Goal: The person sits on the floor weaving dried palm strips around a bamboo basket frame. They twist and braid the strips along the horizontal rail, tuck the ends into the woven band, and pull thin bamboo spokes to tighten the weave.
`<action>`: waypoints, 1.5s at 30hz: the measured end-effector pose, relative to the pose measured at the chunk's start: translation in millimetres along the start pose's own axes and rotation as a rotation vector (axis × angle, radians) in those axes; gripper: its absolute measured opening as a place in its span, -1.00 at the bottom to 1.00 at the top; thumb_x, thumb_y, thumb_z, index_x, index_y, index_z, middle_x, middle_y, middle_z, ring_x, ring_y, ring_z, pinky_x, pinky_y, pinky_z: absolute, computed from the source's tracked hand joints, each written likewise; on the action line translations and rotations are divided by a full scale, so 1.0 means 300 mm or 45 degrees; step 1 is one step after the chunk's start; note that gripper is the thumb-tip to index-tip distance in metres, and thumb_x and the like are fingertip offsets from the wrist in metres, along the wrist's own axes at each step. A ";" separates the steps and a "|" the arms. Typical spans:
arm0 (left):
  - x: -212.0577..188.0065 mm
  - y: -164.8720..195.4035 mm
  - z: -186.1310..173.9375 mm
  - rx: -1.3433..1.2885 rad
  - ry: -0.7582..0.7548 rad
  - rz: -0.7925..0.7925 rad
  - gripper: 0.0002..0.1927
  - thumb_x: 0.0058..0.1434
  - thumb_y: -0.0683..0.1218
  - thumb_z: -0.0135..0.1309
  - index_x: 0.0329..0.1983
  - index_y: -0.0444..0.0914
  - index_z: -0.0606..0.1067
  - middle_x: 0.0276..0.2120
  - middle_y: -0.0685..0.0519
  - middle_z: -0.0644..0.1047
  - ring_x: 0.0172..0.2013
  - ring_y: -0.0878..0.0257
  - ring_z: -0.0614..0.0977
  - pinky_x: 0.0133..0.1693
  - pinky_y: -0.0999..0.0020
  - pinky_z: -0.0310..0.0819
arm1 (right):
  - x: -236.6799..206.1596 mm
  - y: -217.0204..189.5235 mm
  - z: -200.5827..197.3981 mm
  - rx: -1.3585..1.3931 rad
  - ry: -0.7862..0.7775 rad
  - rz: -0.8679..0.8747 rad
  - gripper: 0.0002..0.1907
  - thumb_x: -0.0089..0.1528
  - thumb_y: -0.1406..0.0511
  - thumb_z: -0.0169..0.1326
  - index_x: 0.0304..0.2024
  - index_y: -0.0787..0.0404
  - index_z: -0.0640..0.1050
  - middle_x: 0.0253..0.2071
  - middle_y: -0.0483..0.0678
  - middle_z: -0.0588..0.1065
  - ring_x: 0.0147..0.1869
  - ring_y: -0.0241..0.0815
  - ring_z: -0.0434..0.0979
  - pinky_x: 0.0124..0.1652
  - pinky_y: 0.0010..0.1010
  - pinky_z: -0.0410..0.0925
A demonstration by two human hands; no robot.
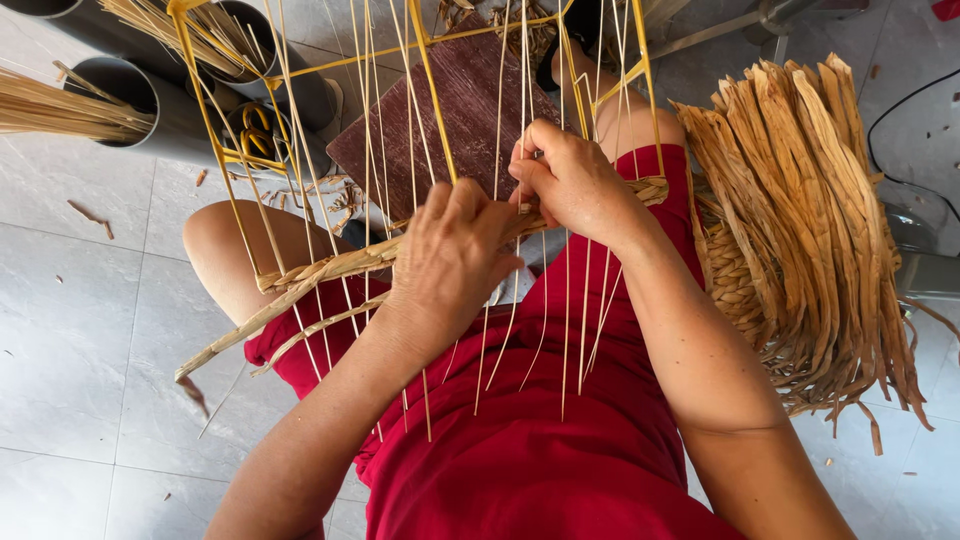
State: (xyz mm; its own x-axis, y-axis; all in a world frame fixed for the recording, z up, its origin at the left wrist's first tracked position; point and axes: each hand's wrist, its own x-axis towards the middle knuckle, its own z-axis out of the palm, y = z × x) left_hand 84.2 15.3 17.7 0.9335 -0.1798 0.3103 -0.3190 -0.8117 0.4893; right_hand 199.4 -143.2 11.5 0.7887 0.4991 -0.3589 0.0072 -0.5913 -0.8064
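- Upper left of the frame: grey tubes [150, 100] lie on the tiled floor [70, 330], and bundles of straw [60, 110] stick out of them.
- Near the tubes, a little to the right, a yellow coil [258, 135] lies between them.
- Centre left: a twisted braid [330, 270] runs from the lower left up toward the middle, across thin yellow strands [380, 120] that hang in a yellow frame [200, 110].
- Centre: the left hand [450, 265] is closed around the braid, fingers curled and pressed together, knuckles facing up.
- Upper centre, behind the strands: a dark red board [450, 110] lies flat.
- Just right of centre: the right hand [570, 180] pinches the braid end with thumb and fingers, among the strands, touching the left hand.
- Lower centre: red cloth [540, 450] covers the lap under both arms.
- Right side: a big pile of dry flat leaves [810, 200] lies on the floor, and a woven piece [735, 280] shows under it, beside the right forearm.
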 end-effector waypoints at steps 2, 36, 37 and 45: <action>0.007 0.003 0.009 0.159 -0.181 -0.041 -0.75 0.14 -0.16 0.12 -0.11 -0.28 0.50 -0.25 -0.05 0.45 -0.24 0.09 0.54 -0.22 0.19 0.54 | 0.001 0.003 -0.001 0.000 0.001 -0.047 -0.89 0.38 0.33 0.04 -0.22 0.26 0.45 -0.48 -0.06 0.60 -0.60 -0.40 0.49 -0.65 -0.50 0.29; 0.145 -0.204 0.027 -0.869 -0.215 -0.664 -0.64 0.43 0.05 0.07 -0.33 -0.28 0.66 -0.60 0.03 0.56 -0.61 0.33 0.56 -0.55 0.39 0.46 | -0.029 0.056 0.011 0.283 -0.147 -0.084 -0.88 0.36 0.42 0.00 -0.05 0.27 0.41 -0.29 -0.04 0.61 -0.46 -0.38 0.59 -0.50 -0.54 0.43; 0.116 -0.194 0.020 -0.822 -0.095 -0.554 -0.62 0.47 0.05 0.04 -0.32 -0.27 0.67 -0.54 0.02 0.58 -0.57 0.32 0.60 -0.51 0.40 0.49 | -0.020 0.052 0.015 0.255 -0.141 -0.071 -0.89 0.36 0.41 0.02 -0.06 0.29 0.44 -0.31 -0.04 0.59 -0.47 -0.38 0.58 -0.51 -0.53 0.42; -0.034 -0.096 -0.045 -0.590 0.197 -0.190 -0.74 0.43 -0.03 0.12 0.01 -0.31 0.58 -0.01 -0.10 0.60 -0.08 0.17 0.69 -0.12 0.26 0.66 | 0.002 0.013 0.058 -0.196 -0.093 -0.237 -0.92 0.27 0.37 0.20 -0.18 0.20 0.63 -0.38 -0.12 0.64 -0.39 -0.31 0.64 -0.37 -0.44 0.47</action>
State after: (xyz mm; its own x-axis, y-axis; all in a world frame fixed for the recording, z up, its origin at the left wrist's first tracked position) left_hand 81.7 48.1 11.5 0.9504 0.0321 0.3094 -0.2560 -0.4843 0.8366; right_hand 189.1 -134.3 0.0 0.7184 0.6498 -0.2483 0.2461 -0.5712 -0.7830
